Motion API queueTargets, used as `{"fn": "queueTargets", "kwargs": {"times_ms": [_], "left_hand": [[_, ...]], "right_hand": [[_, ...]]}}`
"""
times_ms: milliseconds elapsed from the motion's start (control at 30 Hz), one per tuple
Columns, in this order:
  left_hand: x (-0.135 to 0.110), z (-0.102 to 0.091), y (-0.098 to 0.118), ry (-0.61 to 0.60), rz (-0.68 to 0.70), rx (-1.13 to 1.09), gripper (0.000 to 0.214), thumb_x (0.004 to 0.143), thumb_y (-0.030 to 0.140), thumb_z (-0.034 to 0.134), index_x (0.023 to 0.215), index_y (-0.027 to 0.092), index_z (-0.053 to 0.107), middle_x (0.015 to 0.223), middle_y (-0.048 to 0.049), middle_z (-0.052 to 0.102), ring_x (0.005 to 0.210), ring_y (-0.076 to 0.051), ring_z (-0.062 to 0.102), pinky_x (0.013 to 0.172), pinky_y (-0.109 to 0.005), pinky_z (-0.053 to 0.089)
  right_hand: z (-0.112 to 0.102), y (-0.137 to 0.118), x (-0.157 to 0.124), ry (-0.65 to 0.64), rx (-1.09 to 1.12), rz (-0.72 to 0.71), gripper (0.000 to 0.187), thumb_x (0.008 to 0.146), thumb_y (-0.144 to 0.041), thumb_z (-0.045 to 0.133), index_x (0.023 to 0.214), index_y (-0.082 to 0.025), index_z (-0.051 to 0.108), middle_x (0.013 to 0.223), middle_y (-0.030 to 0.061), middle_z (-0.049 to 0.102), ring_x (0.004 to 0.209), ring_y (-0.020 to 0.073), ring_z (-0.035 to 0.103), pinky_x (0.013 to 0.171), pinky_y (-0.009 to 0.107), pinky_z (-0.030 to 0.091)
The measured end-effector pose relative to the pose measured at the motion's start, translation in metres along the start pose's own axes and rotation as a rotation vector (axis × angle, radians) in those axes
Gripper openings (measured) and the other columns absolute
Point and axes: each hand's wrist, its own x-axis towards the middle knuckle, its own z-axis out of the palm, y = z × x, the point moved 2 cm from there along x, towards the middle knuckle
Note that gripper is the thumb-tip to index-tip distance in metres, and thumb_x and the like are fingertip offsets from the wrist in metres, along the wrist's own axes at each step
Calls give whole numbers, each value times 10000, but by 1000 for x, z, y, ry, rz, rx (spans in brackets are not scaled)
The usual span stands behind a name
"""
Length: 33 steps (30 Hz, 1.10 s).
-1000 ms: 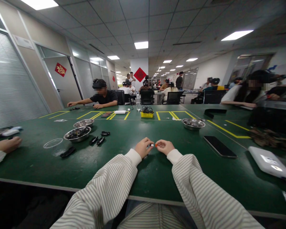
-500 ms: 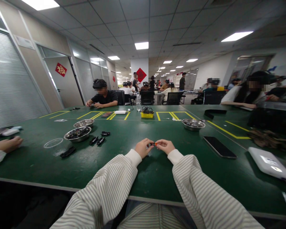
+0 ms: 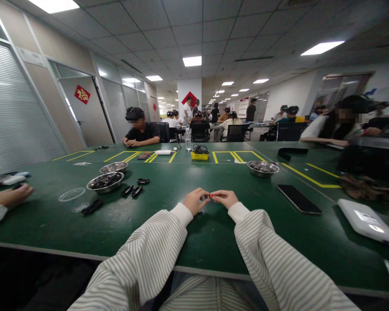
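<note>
Both my hands rest on the green table (image 3: 188, 242), fingertips meeting in front of me. My left hand (image 3: 195, 200) is closed in a pinch on one end of a tiny part with an orange tip (image 3: 210, 196). From the other side, my right hand (image 3: 224, 198) pinches the same small part. The piece is too small to name. Striped sleeves cover both my forearms.
Two steel bowls (image 3: 105, 181) with dark parts and several black clips (image 3: 132, 190) lie to the left, beside a clear lid (image 3: 71, 194). Another bowl (image 3: 263, 168), a phone (image 3: 298, 199) and a white device (image 3: 367, 220) lie to the right. A neighbour's hand (image 3: 11, 195) rests far left. Other people sit behind.
My two hands have closed the small gap between them, so the fingertips now meet on the tiny part. The neighbour's hand at the left has shifted slightly. People in the background have moved.
</note>
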Motion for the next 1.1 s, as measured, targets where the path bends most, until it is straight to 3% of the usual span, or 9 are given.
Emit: {"fn": "queueTargets", "kwargs": {"times_ms": [500, 700, 867, 1100], "left_hand": [[-1, 0, 0, 39, 40, -7, 239, 735, 322, 433, 916, 188, 513, 721, 5, 510, 601, -68, 458, 615, -185, 389], [-2, 1, -4, 12, 68, 85, 263, 771, 319, 364, 971, 241, 516, 809, 2, 526, 610, -58, 473, 628, -176, 386], [4, -5, -35, -16, -124, 284, 269, 769, 343, 355, 961, 281, 533, 845, 2, 526, 635, -74, 499, 586, -180, 374], [-4, -37, -111, -113, -624, 532, 251, 743, 316, 386, 928, 288, 553, 882, -23, 503, 738, -135, 515, 590, -209, 371]], "right_hand": [[-1, 4, 1, -4, 60, 21, 211, 491, -270, 636, 641, -125, 605, 608, 41, 625, 512, 122, 553, 524, 254, 454], [-1, 2, 0, -130, -43, 8, 323, 609, -342, 543, 830, -115, 608, 723, 77, 633, 565, 131, 551, 483, 239, 430], [5, 4, -2, -248, 24, 57, 492, 647, -313, 505, 1100, -136, 431, 887, 93, 597, 624, 114, 544, 445, 203, 414], [3, 17, 3, -191, -48, 135, 377, 621, -269, 536, 969, -123, 514, 768, 70, 608, 528, 86, 519, 444, 198, 408]]}}
